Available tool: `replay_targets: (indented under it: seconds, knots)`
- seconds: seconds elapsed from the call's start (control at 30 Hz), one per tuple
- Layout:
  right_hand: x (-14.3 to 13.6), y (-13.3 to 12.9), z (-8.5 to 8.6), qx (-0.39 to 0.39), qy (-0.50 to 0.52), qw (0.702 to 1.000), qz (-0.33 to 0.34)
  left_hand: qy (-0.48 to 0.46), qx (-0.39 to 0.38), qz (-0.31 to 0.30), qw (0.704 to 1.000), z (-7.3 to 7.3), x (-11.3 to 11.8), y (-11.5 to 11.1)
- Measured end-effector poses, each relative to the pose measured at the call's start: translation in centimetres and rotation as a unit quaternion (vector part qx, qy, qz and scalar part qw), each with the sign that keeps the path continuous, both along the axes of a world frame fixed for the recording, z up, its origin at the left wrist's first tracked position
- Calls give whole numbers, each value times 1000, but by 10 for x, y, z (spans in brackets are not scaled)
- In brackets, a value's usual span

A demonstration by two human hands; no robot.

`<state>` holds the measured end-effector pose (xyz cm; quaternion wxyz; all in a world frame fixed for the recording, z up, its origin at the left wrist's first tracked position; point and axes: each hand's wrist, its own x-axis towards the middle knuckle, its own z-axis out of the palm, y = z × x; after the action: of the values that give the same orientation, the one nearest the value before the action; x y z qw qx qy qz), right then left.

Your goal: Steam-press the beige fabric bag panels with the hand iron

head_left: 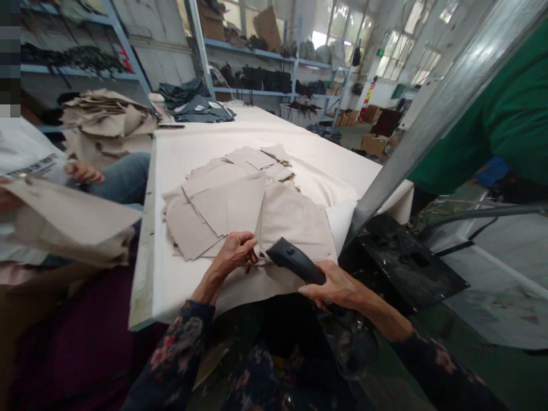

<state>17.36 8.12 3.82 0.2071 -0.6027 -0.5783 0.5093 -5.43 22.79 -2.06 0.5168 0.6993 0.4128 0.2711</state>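
One black tool (pixel 295 260) — one table (pixel 329 162)

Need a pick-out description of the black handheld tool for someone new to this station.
Find the big white-covered table mid-view, then the beige cloth pieces near its front edge. At their near side, the right hand grips the black tool, its tip toward the left hand. It is dark, curved and thick, unlike the flat, pale cloth beside it.

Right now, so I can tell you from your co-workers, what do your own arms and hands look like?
Dark navy sleeves with a pink and pale floral print cover both arms; the left hand and right hand are bare, without gloves.
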Motion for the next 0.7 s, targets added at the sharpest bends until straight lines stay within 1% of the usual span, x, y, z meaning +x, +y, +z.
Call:
replay_targets:
  seconds: [0.13,0.27,0.37,0.53,0.7]
  knots:
    - [-5,11,-6,-7,9,1000,17,-29,-25,-8,999,1,-2,0]
    - [-11,21,-7,-13,30,999,29,-56,-38,-21,998,-2,-4,1]
    - [-12,21,-6,-10,25,999,27,-72,-42,-27,996,-5,-6,2]
    - [-11,12,-3,-4,21,999,33,-80,-36,-21,996,-9,-8,3]
    - [-19,19,-3,2,35,999,21,-70,-22,-18,997,-7,-9,1]
